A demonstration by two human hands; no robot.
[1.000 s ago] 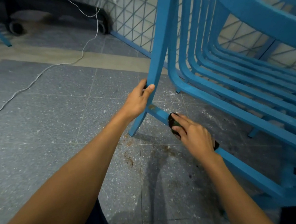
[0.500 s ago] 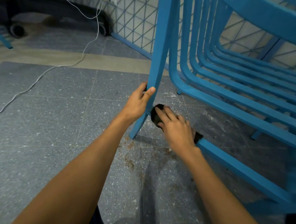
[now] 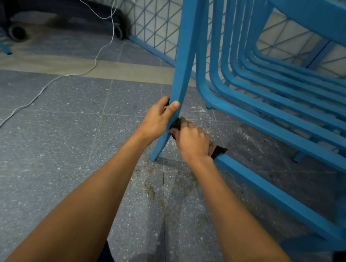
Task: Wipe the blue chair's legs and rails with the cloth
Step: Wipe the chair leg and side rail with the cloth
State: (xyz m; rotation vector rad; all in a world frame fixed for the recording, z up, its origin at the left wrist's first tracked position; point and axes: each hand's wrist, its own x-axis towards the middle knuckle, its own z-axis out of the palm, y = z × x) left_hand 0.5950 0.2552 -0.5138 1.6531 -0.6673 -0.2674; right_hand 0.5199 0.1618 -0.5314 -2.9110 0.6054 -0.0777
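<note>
The blue chair fills the right half of the view, with one leg running down the middle to the floor. A low rail slants from that leg toward the lower right. My left hand grips the leg a little above the joint with the rail. My right hand presses a dark cloth onto the rail right at the leg. Most of the cloth is hidden under my fingers; one corner sticks out behind my hand.
The grey speckled tile floor has brown stains under the rail. A white cable snakes across the floor at left. A wheeled black base stands at the far left. Blue mesh fencing lines the wall behind.
My right hand has slid the cloth up the rail to the left until it reached the leg. The left hand has kept its grip on the leg.
</note>
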